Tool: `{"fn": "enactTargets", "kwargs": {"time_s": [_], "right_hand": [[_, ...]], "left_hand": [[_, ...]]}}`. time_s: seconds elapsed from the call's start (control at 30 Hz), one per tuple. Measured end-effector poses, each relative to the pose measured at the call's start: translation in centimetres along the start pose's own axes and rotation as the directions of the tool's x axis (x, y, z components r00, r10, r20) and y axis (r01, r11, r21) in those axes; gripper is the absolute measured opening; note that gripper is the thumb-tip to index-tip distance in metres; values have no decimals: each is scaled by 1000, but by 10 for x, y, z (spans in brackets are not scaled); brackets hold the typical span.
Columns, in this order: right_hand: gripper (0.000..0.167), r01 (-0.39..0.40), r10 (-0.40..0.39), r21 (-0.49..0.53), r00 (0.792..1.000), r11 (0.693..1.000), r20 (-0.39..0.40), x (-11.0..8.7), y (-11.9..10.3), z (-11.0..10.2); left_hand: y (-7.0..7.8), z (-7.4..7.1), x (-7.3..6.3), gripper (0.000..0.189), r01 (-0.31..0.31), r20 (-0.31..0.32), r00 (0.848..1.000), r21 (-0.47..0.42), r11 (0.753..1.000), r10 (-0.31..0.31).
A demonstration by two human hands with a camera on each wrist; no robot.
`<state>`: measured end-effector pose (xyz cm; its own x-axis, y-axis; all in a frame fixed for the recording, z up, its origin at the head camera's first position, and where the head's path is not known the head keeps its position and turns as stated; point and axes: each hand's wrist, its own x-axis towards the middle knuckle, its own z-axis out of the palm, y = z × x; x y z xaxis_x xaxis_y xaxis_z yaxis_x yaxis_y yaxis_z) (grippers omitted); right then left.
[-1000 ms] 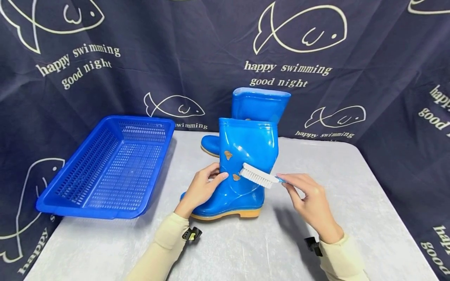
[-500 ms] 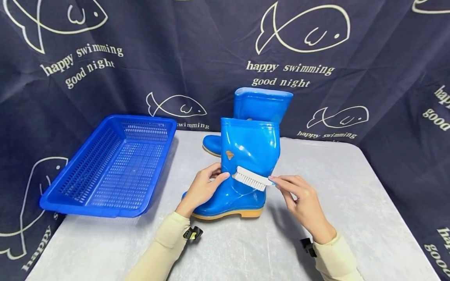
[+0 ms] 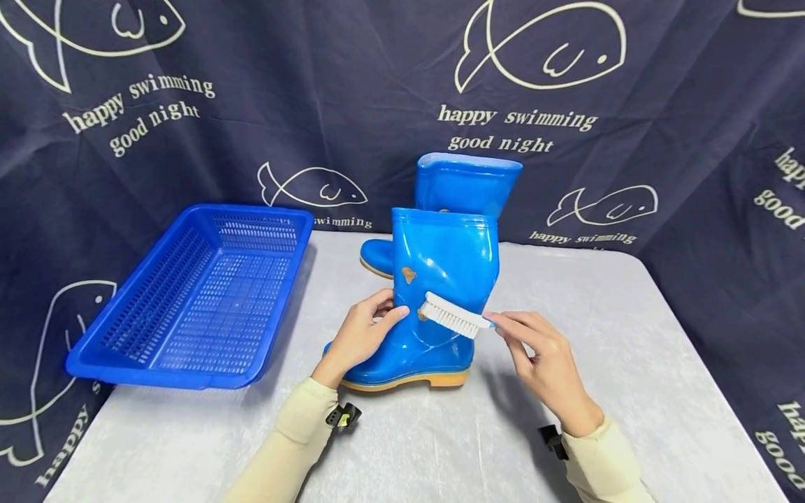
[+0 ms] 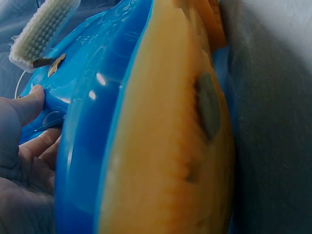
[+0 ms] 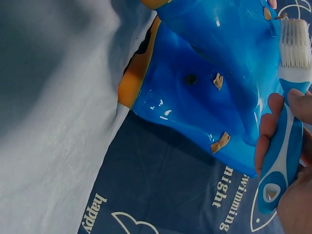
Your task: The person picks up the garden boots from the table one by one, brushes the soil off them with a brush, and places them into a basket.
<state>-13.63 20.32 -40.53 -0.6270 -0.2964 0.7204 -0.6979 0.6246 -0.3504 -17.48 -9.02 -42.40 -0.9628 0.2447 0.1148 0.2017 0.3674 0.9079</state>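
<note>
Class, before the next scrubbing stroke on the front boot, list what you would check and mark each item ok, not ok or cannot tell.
1. Left hand steadies the front boot: ok.
2. Right hand grips the brush: ok.
3. Bristles lie against the boot, at the lower brown patch: ok.
4. Boot stands upright, sole on the table: ok.
5. Boot free of dirt: not ok, upper brown patch shows.
6. Bristle pressure: cannot tell.

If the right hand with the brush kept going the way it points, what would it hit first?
Probably the near boot: the right hand points the brush up-left, and its bristles already seem to touch the boot's shaft beside a brown spot.
</note>
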Motion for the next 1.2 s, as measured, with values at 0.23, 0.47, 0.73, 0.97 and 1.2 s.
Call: {"fn": "enactTargets", "kwargs": {"time_s": [0.23, 0.47, 0.73, 0.97, 1.2], "right_hand": [[40, -14, 16, -40, 998, 999, 60, -1, 0, 4], [40, -38, 39, -19, 998, 999, 59, -3, -1, 1], [43, -24, 25, -24, 999, 999, 23, 3, -1, 5], [41, -55, 56, -7, 992, 998, 113, -3, 0, 6], [46, -41, 41, 22, 999, 999, 15, 1, -4, 3]], "left_hand": [[0, 1, -1, 33, -25, 5, 1000, -5, 1000, 25], [-1, 0, 0, 35, -17, 8, 1000, -8, 1000, 17], [0, -1, -1, 34, -2, -2, 1000, 0, 1000, 2], [2, 1, -1, 35, 12, -2, 1000, 1, 1000, -12], [3, 0, -2, 35, 10, -7, 1000, -4, 1000, -10]]}}
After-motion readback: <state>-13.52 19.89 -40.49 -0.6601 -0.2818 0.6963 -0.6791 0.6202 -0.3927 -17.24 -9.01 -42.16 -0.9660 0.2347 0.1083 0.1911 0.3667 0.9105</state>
